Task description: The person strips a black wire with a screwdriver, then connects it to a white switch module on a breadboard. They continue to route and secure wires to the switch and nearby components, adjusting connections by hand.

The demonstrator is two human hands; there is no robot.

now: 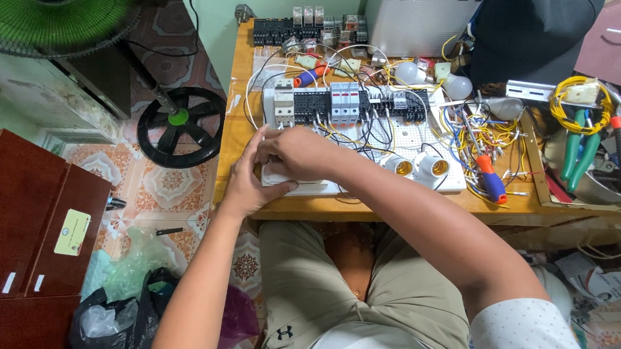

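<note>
Both hands at near-left corner of white perforated wiring board (461,178), on wooden workbench (235,130).

Left hand (247,181): fingers curled round left end of small white rectangular plastic switch box (297,186), thumb along its lower edge. Holding it, pressed to board.

Right hand (299,152): laid over top of same box, fingers bent down onto it; tips hidden, so exact pinch not readable (probably pressing or seating something).

Judgement on doing step well: keep left hand as steady clamp, let right do fine work; keep loose yellow and black wires (359,136) clear of box edges so nothing gets trapped.

Box appearance: white, flat, mostly covered by hands; only lower front edge and right end visible. Just left of two white lamp holders (415,165), below row of black and white rail-mounted breakers (333,102).

Nearby: red-and-blue-handled screwdriver (491,180) to the right, well apart.
</note>
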